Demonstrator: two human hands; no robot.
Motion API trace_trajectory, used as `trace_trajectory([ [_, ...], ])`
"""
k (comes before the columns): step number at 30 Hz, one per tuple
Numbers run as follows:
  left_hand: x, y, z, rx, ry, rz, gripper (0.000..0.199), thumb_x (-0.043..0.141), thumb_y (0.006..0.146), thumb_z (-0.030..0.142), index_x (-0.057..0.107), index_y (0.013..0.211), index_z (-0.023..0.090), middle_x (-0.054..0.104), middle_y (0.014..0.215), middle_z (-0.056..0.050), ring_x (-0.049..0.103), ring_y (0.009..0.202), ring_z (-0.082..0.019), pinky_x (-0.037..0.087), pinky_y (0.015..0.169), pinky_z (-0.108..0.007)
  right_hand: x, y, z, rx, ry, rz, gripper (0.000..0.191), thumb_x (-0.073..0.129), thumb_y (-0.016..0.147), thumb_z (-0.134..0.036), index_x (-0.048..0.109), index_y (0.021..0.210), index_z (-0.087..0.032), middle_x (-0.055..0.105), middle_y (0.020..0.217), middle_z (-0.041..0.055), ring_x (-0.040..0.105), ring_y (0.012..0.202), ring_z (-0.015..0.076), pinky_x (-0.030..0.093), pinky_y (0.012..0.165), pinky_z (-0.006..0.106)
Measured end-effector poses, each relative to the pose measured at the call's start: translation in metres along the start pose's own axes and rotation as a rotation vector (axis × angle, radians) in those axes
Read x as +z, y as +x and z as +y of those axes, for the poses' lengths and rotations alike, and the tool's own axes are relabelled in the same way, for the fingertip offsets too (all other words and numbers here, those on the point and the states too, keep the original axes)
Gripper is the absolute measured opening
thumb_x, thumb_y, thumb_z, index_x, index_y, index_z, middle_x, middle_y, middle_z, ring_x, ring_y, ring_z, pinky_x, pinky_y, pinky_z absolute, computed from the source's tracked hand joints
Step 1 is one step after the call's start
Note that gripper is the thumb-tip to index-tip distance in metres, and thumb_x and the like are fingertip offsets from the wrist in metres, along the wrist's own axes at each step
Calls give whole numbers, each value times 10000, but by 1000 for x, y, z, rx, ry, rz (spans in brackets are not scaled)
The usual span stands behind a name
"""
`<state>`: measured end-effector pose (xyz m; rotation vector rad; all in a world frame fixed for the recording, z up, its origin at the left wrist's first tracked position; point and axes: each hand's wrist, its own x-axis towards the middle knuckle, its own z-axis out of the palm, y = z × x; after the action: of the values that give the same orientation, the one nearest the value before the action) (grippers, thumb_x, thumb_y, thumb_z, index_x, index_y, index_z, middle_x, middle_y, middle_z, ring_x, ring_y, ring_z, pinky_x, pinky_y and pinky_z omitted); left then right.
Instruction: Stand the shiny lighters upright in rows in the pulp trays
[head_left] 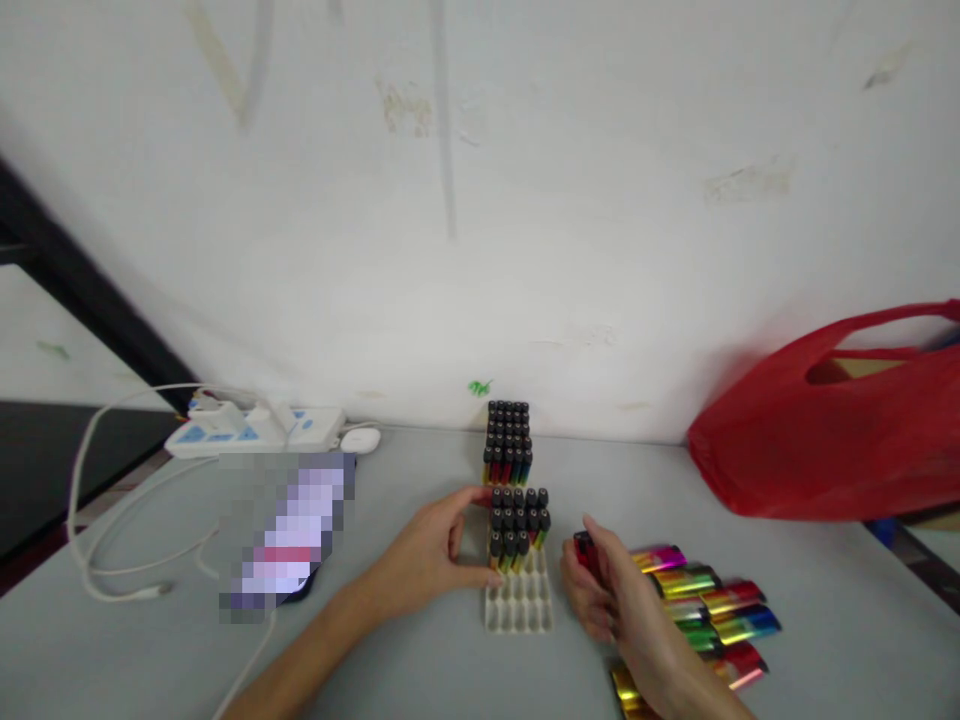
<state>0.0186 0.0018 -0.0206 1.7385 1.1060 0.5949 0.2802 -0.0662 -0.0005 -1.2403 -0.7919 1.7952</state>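
Observation:
A pale slotted tray (519, 616) stands on the grey table, its rear rows filled with upright black-capped items (520, 519) and its front slots bare. Thumb and fingers of my left hand (442, 545) are spread around the tray's left side, gripping it. To the right of the tray, my right hand (619, 600) is closed on a red item with a black cap (586, 548). Behind the tray stands a second block of black-capped items (508, 440). Several shiny coloured items (724, 610) lie beside and partly behind my right hand.
A red bag (810, 430) rests at the right by the wall. At the left are a white power strip (259, 430), a blurred phone (292, 530), a small white case (361, 440) and loose white cables (127, 597).

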Motion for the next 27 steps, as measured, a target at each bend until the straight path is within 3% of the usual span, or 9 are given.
trace_trajectory([
  [11,1,0,-5,14,1,16,843,1063,737,389,677,1461,193,466,650,138,423,585,-144,282,572,-254,-4,7,11,-22,-4,26,690,651,871,-833,342,599,-279,211,568,-106,107,518,98,100,484,285],
  [22,1,1,-4,21,9,21,837,1062,732,371,679,1452,186,464,653,140,419,579,-139,280,563,-251,-7,5,28,-132,-152,148,646,575,984,-819,417,663,-281,317,584,-71,231,539,138,181,508,302],
  [27,1,0,-3,22,9,23,858,1063,732,391,676,1468,179,457,640,143,416,575,-141,274,559,-255,-3,6,22,-115,-124,136,645,583,959,-820,405,657,-278,284,584,-81,185,542,125,140,512,299],
])
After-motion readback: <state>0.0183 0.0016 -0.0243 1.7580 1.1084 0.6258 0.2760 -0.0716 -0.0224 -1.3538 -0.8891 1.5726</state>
